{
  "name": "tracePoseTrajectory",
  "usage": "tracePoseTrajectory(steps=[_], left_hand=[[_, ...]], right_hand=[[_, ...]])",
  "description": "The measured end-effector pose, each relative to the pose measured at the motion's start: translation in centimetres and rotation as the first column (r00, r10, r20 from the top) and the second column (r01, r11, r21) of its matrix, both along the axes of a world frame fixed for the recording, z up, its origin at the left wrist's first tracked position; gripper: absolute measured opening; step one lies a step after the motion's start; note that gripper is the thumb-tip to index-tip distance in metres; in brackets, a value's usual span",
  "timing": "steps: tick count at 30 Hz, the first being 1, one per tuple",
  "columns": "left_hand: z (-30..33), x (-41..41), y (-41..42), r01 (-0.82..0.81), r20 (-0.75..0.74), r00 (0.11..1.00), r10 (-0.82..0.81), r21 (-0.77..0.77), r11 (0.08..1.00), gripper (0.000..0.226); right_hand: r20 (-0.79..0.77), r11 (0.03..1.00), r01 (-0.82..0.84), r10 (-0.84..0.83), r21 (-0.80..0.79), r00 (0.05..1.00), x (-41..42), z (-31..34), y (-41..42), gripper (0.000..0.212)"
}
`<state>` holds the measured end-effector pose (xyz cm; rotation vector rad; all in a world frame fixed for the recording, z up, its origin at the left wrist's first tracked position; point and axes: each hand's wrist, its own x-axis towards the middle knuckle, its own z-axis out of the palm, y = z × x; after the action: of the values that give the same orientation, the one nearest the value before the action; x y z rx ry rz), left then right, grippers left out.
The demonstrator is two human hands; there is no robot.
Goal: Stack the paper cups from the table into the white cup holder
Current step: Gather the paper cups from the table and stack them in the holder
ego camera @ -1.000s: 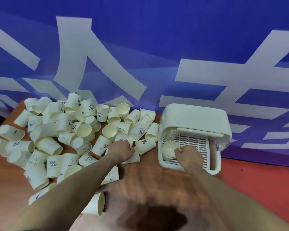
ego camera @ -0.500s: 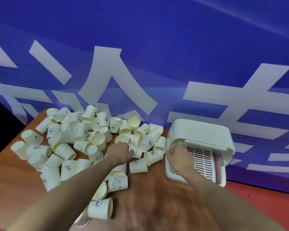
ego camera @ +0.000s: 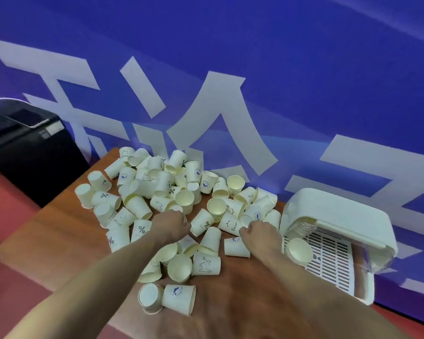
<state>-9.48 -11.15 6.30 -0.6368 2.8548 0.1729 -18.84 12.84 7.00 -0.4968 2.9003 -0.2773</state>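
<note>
A large heap of paper cups (ego camera: 181,199) is seen scattered on a brown wooden surface (ego camera: 47,231), most lying on their sides, some upright. At the right edge stands the white cup holder (ego camera: 338,216), its lid raised over a slotted tray; a short stack of nested cups (ego camera: 300,250) lies inside on its side, mouth toward the viewer.

Both arms are stretched into the heap. The left hand (ego camera: 170,223) is curled at the middle of the pile, and it cannot be told whether a cup is held. The right hand (ego camera: 261,232) is curled among cups just beside the holder; its grasp cannot be told either.

The step is judged to be picking up the next cups. Each cup is best taken lightly by its wall so it is not crushed, turned mouth-first to match the stack, and slid in straight.

Behind the surface hangs a blue banner (ego camera: 255,69) with large white characters. A black machine (ego camera: 22,143) is seen at far left, and red flooring (ego camera: 5,216) below.
</note>
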Motion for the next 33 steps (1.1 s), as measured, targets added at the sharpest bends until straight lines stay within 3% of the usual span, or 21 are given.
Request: tracePoseTrajectory(steps=[7,19,33], left_hand=[[-1.0,3.3,-3.3,-0.066,0.013,0.998,0.066,0.029,0.997,0.04],[-5.6,7.0,-6.1,-0.087,0.171,0.982,0.077,0.049,0.995,0.04],[-8.6,7.2,-6.4,-0.092,0.175,0.982,0.068,0.13,0.987,0.034]], right_hand=[[0.058,0.997,-0.077,0.076,0.004,0.995,2.0,-0.7,-4.3,0.034],[0.171,0.973,-0.228,0.217,0.046,0.961,6.5,-5.8,-8.8,0.037],[0.313,0.964,-0.259,0.227,0.065,0.922,9.2,-9.9,-9.5,0.036]])
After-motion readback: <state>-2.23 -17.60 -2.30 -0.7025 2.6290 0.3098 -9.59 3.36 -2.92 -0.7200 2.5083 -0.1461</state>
